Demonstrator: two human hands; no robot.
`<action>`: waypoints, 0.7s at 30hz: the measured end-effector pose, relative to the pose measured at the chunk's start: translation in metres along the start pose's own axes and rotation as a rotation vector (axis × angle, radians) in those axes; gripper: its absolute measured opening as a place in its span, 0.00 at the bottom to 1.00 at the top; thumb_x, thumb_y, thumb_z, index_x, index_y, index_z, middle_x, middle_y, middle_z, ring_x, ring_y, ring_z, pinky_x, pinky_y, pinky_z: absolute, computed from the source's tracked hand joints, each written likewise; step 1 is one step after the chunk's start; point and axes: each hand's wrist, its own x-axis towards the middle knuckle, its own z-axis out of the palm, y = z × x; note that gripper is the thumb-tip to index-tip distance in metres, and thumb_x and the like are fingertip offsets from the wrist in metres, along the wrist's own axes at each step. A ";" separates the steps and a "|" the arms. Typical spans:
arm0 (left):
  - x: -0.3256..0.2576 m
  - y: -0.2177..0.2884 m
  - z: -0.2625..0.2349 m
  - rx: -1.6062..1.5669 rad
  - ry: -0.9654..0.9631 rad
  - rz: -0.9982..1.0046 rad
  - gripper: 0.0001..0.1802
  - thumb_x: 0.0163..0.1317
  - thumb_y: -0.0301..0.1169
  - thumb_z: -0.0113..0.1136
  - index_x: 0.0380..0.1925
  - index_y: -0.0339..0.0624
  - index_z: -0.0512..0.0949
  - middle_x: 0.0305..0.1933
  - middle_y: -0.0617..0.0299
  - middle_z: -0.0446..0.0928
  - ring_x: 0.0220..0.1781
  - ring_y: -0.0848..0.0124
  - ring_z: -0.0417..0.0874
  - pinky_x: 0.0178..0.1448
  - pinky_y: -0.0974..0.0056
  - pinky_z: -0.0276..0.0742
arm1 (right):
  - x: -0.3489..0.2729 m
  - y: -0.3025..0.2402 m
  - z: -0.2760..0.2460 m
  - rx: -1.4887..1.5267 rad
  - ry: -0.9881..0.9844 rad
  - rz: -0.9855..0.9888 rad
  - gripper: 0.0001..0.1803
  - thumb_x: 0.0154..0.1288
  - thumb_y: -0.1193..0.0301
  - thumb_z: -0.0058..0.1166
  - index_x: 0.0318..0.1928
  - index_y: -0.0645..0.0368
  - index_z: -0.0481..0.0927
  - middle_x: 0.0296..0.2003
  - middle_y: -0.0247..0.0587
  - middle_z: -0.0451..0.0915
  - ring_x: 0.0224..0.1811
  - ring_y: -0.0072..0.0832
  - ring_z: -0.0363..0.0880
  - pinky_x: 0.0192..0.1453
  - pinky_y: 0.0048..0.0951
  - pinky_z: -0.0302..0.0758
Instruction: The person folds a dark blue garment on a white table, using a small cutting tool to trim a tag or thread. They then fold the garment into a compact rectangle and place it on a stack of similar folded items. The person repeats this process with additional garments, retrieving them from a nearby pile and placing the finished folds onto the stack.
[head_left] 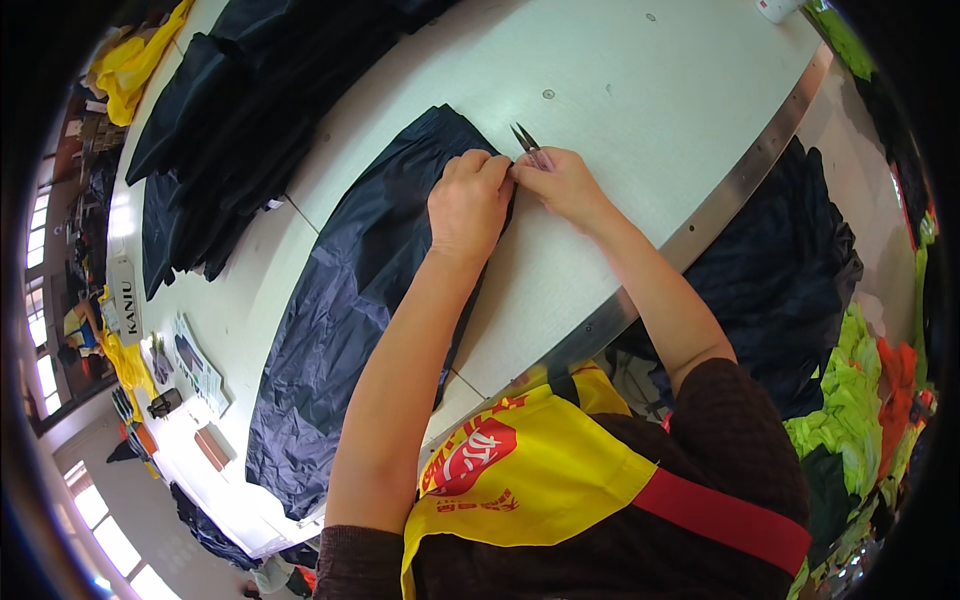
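A dark navy garment [350,260] of thin, shiny, wrinkled cloth lies lengthwise on the white table [620,90]. My left hand [470,200] is closed on its right edge near the far end, fingers bent over the cloth. Right beside it, my right hand [562,185] pinches the same edge with thumb and forefinger. Tucked in that hand is a small pair of thread snips [530,146], its dark pointed blades sticking out away from me and slightly apart. The bit of cloth between my fingertips is mostly hidden.
A pile of dark garments [230,130] covers the table's far left. A metal strip [700,220] edges the table nearby. Beyond it hang dark cloth [770,270] and lime-green garments [840,410]. Papers [200,365] and a brown block [212,450] lie at left.
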 end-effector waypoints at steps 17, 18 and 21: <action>-0.016 -0.013 -0.002 -0.299 0.015 -0.160 0.03 0.55 0.24 0.58 0.29 0.35 0.76 0.32 0.51 0.76 0.33 0.57 0.78 0.37 0.62 0.74 | -0.032 0.019 -0.004 0.460 -0.335 0.530 0.26 0.71 0.49 0.30 0.34 0.58 0.72 0.16 0.20 0.59 0.11 0.10 0.50 0.12 0.14 0.45; -0.017 -0.013 -0.002 -0.300 0.014 -0.151 0.03 0.55 0.23 0.58 0.29 0.35 0.76 0.32 0.51 0.75 0.34 0.55 0.78 0.38 0.60 0.73 | -0.030 0.021 -0.004 0.458 -0.343 0.525 0.26 0.71 0.49 0.30 0.33 0.57 0.72 0.16 0.20 0.59 0.11 0.10 0.50 0.12 0.14 0.45; -0.018 -0.011 -0.001 -0.289 0.006 -0.161 0.03 0.56 0.24 0.57 0.29 0.35 0.75 0.33 0.50 0.75 0.35 0.53 0.77 0.39 0.58 0.73 | -0.025 0.023 -0.004 0.454 -0.347 0.556 0.25 0.70 0.48 0.33 0.34 0.58 0.71 0.16 0.21 0.59 0.12 0.10 0.49 0.13 0.14 0.45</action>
